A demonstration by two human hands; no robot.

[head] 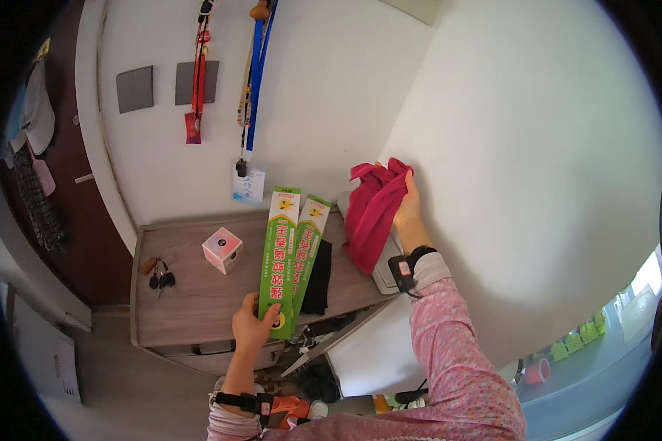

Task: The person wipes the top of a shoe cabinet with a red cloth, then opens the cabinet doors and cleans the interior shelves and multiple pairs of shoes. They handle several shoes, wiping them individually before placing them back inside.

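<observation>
My left hand (255, 324) grips the lower end of a long green and white mosquito-coil box (280, 259) that bears writing. A second, similar box (309, 242) lies fanned out behind it, partly hidden by the first. In my right hand (409, 201) is a crumpled crimson cloth (378, 215), raised near the wall corner and hanging down over a pale flat object (387, 275). Folded black fabric (318, 281) lies on the wooden cabinet top (198, 308), just right of the boxes.
A small pink box (223, 251) and a bunch of keys (163, 278) sit on the cabinet's left half. Below, a cabinet door (369, 347) hangs open, with shoes (292, 410) on the floor. Lanyards (258, 82) and a red pendant (193, 128) hang on the wall.
</observation>
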